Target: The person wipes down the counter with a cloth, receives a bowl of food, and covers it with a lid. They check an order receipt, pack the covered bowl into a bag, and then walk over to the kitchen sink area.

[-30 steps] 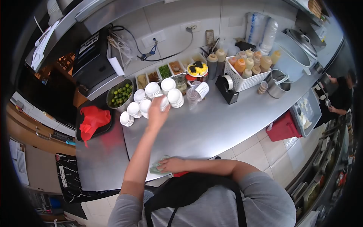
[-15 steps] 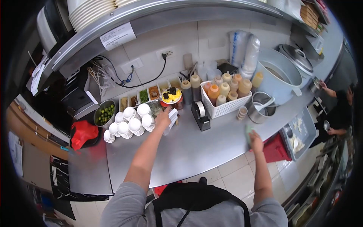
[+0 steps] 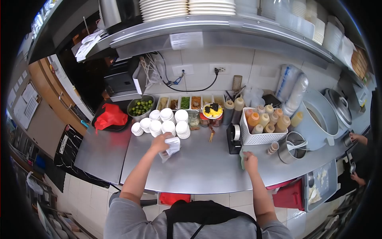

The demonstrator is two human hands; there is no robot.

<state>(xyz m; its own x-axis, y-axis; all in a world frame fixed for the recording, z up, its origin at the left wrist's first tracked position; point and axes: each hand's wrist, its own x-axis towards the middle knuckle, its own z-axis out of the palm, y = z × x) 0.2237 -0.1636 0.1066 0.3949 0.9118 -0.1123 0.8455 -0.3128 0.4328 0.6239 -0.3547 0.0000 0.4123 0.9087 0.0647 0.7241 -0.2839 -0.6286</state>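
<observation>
My left hand (image 3: 160, 143) is closed around a clear plastic cup with a printed white label (image 3: 172, 145), just in front of the stacks of white lidded cups (image 3: 156, 126). In my right hand (image 3: 250, 162) is a green cloth (image 3: 242, 158), pressed on the steel counter (image 3: 191, 171) in front of the black tape dispenser (image 3: 234, 139). Behind the stacks are a bowl of limes (image 3: 142, 107) and trays of toppings (image 3: 185, 102). A bowl with yellow and black food (image 3: 212, 111) rests on jars to their right.
A white basket of sauce bottles (image 3: 262, 138), small cups (image 3: 273, 148) and a metal pot (image 3: 292, 148) stand to the right. A red plastic bag (image 3: 111, 116) lies at the left. Plates (image 3: 164, 10) sit overhead. Another person's hands (image 3: 359, 159) show at far right.
My left hand has gone from the stacks to the labelled cup, then brought it left and forward. My right hand swept the cloth far right, then back left. The view has shifted.
</observation>
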